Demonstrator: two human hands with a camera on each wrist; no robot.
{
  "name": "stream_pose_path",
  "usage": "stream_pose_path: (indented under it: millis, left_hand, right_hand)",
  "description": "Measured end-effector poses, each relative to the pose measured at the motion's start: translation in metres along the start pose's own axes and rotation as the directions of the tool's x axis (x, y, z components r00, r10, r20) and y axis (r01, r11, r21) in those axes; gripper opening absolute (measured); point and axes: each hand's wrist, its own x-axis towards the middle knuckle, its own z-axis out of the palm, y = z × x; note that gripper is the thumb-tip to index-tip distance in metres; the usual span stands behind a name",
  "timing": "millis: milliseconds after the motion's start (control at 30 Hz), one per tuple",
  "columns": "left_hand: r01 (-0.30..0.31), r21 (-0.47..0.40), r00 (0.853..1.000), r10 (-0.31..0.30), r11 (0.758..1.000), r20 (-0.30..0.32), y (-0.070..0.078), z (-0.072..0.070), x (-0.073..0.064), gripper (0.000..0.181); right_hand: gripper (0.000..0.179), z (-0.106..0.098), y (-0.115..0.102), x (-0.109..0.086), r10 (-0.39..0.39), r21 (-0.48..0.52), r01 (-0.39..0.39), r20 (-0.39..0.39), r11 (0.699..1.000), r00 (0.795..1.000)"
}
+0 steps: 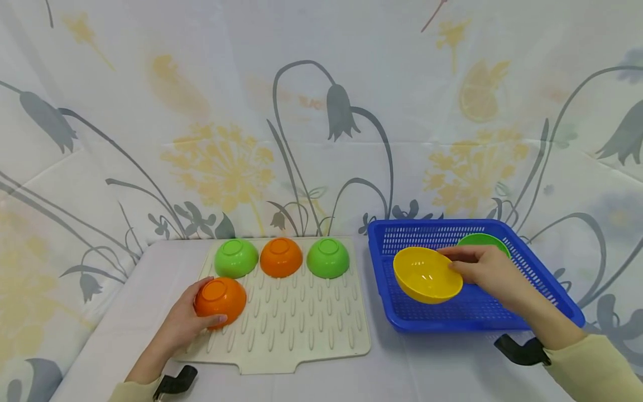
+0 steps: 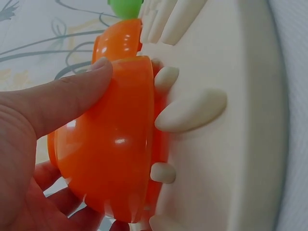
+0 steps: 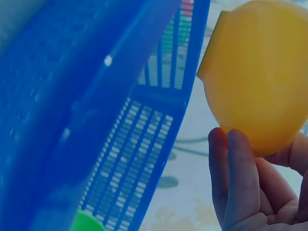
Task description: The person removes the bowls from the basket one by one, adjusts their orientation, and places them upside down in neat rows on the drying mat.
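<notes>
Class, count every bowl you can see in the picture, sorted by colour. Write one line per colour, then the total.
Green bowls: 3
Orange bowls: 2
Yellow bowl: 1
Total: 6 bowls

head: above, forward-down | wrists: close | head, right wrist share yellow bowl [image 1: 427, 276]

Soft light, dimmer wrist views
</notes>
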Motion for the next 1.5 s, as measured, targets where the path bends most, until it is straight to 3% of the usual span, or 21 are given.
stream_pose_path:
  millis: [467,767,1100,1500]
  left_hand:
    - [-0.017,0.0,1.0,0.017,1.0,-0.01,0.002,-0.001,-0.001,0.1]
    - [-0.086,0.001,0.993,0.086,0.996,-0.079,0.019,-0.005,-0.004,0.092]
    - [-0.248,-0.042,0.965,0.243,0.968,-0.098,0.063,0.004,-0.013,0.082]
    - [-0.387,-0.1,0.922,0.387,0.916,-0.024,0.095,0.028,-0.017,0.079]
  right_hand:
    - [0.039,0.033,-0.02,-0.002,-0.001,0.028,0.001,0.02,1.0,1.0]
    - [0.037,0.056,-0.024,-0.002,0.032,0.062,-0.034,0.023,0.998,0.999]
    - [0.034,0.082,-0.036,0.002,0.032,0.106,-0.035,0.028,0.994,0.999]
    - [0.029,0.125,-0.054,0.013,0.025,0.197,-0.032,0.038,0.98,0.999]
